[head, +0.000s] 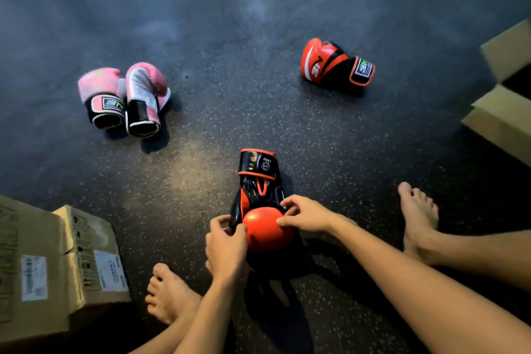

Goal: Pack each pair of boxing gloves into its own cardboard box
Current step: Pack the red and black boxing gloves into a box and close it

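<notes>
The left box (pixel 37 267) and the open right box (pixel 505 112) sit at opposite edges, so the main risk is splitting the red pair. The near glove (pixel 258 181) lies on the floor (pixel 258 37) between the feet, with the left hand (pixel 227 244) and right hand (pixel 307 214) each curled round its padded end, and its mate (pixel 333 62) lies well apart toward the right box. That slick padding could slip from so shallow a hold. The pink pair (pixel 123 98) lies together at left, and only the right foot (pixel 419 218) crowds the way.
</notes>
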